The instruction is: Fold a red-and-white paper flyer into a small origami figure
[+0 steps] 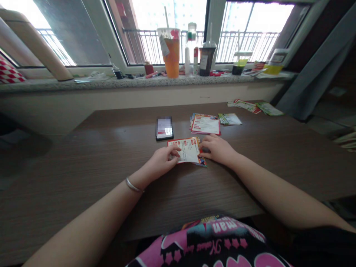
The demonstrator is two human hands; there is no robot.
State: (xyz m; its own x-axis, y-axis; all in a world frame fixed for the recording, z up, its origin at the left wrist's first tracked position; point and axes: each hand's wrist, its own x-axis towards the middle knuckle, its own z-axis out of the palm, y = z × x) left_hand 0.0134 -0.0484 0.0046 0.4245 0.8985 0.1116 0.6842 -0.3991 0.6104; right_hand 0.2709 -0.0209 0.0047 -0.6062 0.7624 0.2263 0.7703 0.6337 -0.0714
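Some printed paper [189, 149] lies on the surface [91, 167] between the left hand [162, 162] and the right hand [218, 149]. The left fingers curl over its left part; the right fingers meet its right edge. Whether either pair pinches it, I cannot tell. A phone [164, 128] sits just beyond, left of stacked cards [206, 124].

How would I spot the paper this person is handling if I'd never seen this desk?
Start at the brown desk, then find the phone lying on it. Just below and right of that in the picture, between the left hand and right hand, lies the paper, white with red labels. Unlike the similar pile behind it, both hands touch it.
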